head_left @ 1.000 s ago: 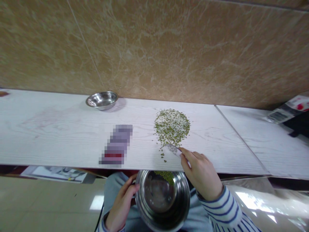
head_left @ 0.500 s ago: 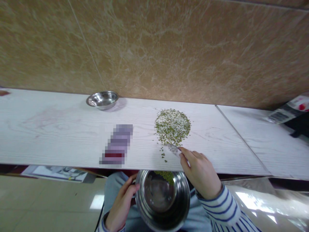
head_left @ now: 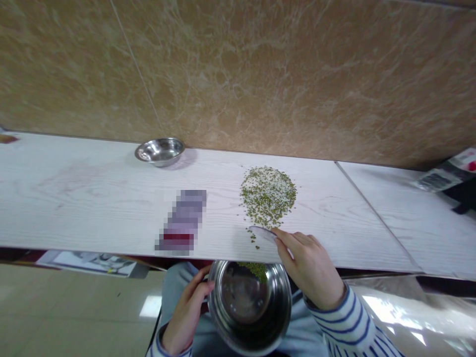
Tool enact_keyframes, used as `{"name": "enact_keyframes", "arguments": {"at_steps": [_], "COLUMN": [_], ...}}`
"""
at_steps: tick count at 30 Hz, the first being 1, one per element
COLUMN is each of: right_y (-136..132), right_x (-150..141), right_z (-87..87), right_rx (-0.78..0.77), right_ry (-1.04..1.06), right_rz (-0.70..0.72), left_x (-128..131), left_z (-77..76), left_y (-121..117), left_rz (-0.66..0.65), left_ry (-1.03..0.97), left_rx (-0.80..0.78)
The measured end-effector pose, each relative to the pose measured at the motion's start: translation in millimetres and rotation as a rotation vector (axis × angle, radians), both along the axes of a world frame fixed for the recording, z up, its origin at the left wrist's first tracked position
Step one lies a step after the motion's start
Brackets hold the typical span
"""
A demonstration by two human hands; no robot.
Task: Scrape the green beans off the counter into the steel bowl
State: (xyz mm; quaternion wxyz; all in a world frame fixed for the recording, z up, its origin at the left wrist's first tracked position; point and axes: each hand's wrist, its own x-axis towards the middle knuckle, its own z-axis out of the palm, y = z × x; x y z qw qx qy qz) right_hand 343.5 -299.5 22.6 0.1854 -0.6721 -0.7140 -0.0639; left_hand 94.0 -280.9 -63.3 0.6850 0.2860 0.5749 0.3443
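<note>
left hand point(head_left: 185, 310): curled round steel bowl point(head_left: 247, 310) | right hand point(head_left: 310, 267): pinching thin scraper point(head_left: 262, 233)

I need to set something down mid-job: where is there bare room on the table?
Bare white tabletop lies left of the blurred object, in front of the small steel bowl. Another patch runs right of the green mung beans, up to the table seam. Crowded: the near edge, where the right hand, its pale card, and the large steel bowl meet.
</note>
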Motion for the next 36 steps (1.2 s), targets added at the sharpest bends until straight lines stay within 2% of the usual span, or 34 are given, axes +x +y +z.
{"name": "enact_keyframes", "arguments": {"at_steps": [5,12,18,23,33,36], "right_y": [9,25,31,27,8,3], "right_x": [1,-6,-9,-7,-1,-1], "right_z": [-0.2,6.9,12.4,11.3,12.3,13.4], "right_rx": [-0.037,-0.169,-0.22,-0.2,-0.188,-0.203], "right_ry": [-0.025,-0.041,-0.05,-0.039,0.053,0.061], "right_rz": [0.002,0.034,0.094,0.164,0.265,0.271], "left_x": [-2,-9,-16,-14,2,8], "left_z": [-1.6,-5.7,-9.8,-6.0,5.5,10.4], "left_y": [1,3,4,5,3,1], "left_rz": [-0.015,-0.045,-0.001,0.005,-0.08,-0.049], "left_ry": [-0.008,-0.052,-0.022,-0.014,-0.019,-0.004], "left_rx": [0.013,-0.002,-0.029,-0.009,0.03,0.04]}}
